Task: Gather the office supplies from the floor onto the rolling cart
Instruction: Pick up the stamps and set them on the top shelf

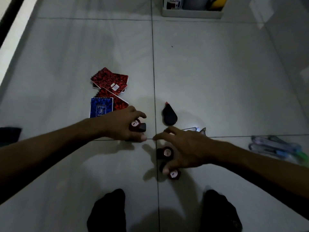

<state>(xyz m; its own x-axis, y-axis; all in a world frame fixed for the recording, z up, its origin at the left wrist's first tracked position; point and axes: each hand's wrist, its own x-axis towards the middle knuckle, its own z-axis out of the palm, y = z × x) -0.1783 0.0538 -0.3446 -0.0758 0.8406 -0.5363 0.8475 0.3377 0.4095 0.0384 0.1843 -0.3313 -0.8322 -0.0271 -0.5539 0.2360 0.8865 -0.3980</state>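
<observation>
While both arms were stretched low over the pale tiled floor, a small dark-red round tape dispenser with a pale label was gripped in the curled left hand. The right hand was spread open, its fingers touching two more dark-red dispensers lying just beneath it. A black teardrop-shaped dispenser lay just beyond that hand, and red and blue spiral notebooks were seen just beyond the left hand.
</observation>
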